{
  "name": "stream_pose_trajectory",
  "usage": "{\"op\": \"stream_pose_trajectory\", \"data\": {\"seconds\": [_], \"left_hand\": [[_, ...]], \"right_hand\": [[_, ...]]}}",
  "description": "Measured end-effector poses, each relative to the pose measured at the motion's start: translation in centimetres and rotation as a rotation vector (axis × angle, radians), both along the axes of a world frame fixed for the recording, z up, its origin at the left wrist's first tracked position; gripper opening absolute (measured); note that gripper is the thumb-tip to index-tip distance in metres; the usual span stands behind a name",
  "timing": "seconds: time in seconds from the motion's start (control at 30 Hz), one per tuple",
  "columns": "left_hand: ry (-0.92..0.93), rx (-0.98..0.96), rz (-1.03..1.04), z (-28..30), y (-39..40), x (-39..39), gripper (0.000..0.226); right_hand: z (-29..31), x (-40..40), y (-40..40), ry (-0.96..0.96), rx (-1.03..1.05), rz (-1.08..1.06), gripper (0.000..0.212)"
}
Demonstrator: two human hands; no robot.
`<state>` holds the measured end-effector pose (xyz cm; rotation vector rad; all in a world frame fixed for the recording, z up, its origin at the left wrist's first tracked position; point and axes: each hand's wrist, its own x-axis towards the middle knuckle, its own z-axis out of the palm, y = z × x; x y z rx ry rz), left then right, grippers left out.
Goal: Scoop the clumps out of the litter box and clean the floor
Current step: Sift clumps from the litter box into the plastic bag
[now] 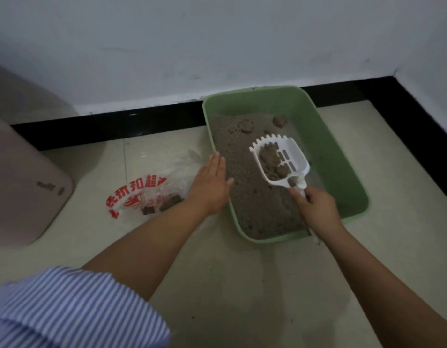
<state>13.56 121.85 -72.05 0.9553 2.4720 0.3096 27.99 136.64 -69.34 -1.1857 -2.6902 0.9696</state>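
A green litter box (343, 156) sits on the tiled floor against the wall, filled with grey-brown litter (252, 204). My right hand (315, 209) grips the handle of a white slotted scoop (291, 149), held over the litter with several brown clumps (271, 159) in it. Two more clumps (279, 120) lie in the litter near the far wall of the box. My left hand (211, 183) lies flat with fingers together on the box's left rim. A clear plastic bag with red print (142, 194) lies on the floor to the left, with clumps inside.
A pink bin (24, 187) stands at the left. A black skirting board (117, 124) runs along the white wall and turns the corner at the right. Litter grains are scattered on the cream floor tiles (230, 285).
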Motion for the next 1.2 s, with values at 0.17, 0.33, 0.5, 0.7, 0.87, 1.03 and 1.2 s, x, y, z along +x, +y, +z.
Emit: {"op": "stream_pose_trajectory", "data": {"seconds": [0.17,0.33,0.5,0.7,0.87,1.03,1.2], "left_hand": [[0.21,0.001,0.121,-0.2,-5.9,-2.8,0.063],[0.102,-0.2,0.487,-1.5,-12.4,-4.7,0.067],[-0.054,0.005,0.581,-2.5,-15.4,-6.2,0.033],[-0.121,0.233,0.639,-1.9,-14.4,-6.3,0.033],[-0.143,0.276,0.747,-2.1,-14.6,-6.3,0.035],[-0.114,0.217,0.714,-2.4,-15.0,-6.2,0.032],[0.146,0.138,0.542,-1.1,-13.0,-5.9,0.043]], "right_hand": [[-0.6,-2.6,-3.4,-0.069,-0.061,0.21,0.035],[-0.9,-5.7,-7.6,-0.089,-0.11,0.367,0.039],[0.3,-7.7,-11.3,-0.398,0.187,0.614,0.022],[-0.9,-8.1,-13.8,-0.201,0.654,0.648,0.033],[0.3,-7.9,-12.7,-0.197,0.639,0.577,0.029],[1.0,-6.9,-9.9,-0.127,0.348,0.439,0.022],[2.1,-5.7,-4.8,-0.103,0.203,0.173,0.02]]}}
